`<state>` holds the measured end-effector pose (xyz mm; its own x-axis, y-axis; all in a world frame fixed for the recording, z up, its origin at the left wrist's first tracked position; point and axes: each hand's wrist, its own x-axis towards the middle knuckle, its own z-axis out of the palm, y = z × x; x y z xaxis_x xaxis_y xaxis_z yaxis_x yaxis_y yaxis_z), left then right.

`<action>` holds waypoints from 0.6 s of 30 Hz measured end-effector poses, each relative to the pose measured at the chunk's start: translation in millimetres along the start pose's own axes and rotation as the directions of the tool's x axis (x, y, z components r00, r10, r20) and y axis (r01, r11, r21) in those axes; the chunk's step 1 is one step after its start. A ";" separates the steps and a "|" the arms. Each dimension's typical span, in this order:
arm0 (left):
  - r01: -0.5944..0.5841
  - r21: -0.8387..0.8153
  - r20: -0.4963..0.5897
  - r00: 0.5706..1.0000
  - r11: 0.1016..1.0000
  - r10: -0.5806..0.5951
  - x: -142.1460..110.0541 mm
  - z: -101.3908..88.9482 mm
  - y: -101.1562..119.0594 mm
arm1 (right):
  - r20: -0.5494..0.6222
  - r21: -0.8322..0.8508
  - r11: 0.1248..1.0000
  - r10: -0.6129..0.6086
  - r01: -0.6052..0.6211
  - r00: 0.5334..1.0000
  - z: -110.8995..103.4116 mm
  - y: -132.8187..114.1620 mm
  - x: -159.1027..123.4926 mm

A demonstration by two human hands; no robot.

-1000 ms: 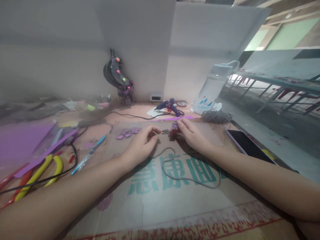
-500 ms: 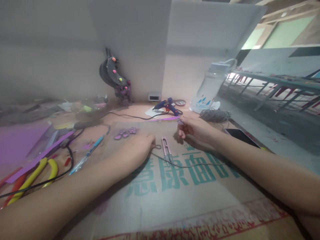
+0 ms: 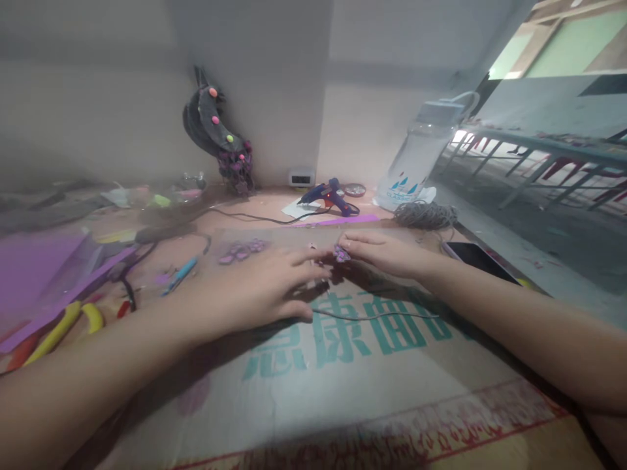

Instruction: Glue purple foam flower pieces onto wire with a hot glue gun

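Note:
My right hand lies low over the cardboard sheet and pinches a small purple flower piece at its fingertips. My left hand stretches out flat toward that piece, fingers apart, its index tip almost touching it. A thin grey cord runs across the cardboard just below both hands. The small snips seen earlier are hidden, probably under my left hand.
Along the back stand a blue glue gun, a water bottle and a grey yarn bundle. A phone lies at right. More purple pieces, a blue pen, yellow-handled pliers and purple foam lie left.
My left hand left the cord's end and reached right, covering the snips. My right hand came down and left with the purple piece, so the two hands now nearly meet.

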<state>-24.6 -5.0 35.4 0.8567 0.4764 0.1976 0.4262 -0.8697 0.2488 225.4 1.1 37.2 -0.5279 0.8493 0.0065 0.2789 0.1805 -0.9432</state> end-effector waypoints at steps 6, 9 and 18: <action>0.015 0.200 -0.017 1.000 0.980 -0.012 8.6 23.0 3.4 | -0.062 0.189 0.980 -0.046 0.057 0.997 -6.9 -4.4 1.6; 0.051 0.302 -0.046 0.998 0.952 -0.039 6.7 19.6 -4.3 | 0.063 0.066 0.997 -0.038 0.033 0.997 -0.9 -23.1 -8.1; -0.067 0.504 -0.021 0.996 0.861 0.090 1.4 16.9 -19.9 | 0.119 -0.387 0.910 -0.112 0.150 0.987 16.4 -23.8 -16.8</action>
<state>-27.0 10.8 14.7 0.8854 0.3985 0.2394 0.4557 -0.8459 -0.2772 214.5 -25.6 54.1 -0.6475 0.7586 0.0724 0.4849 0.4834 -0.7289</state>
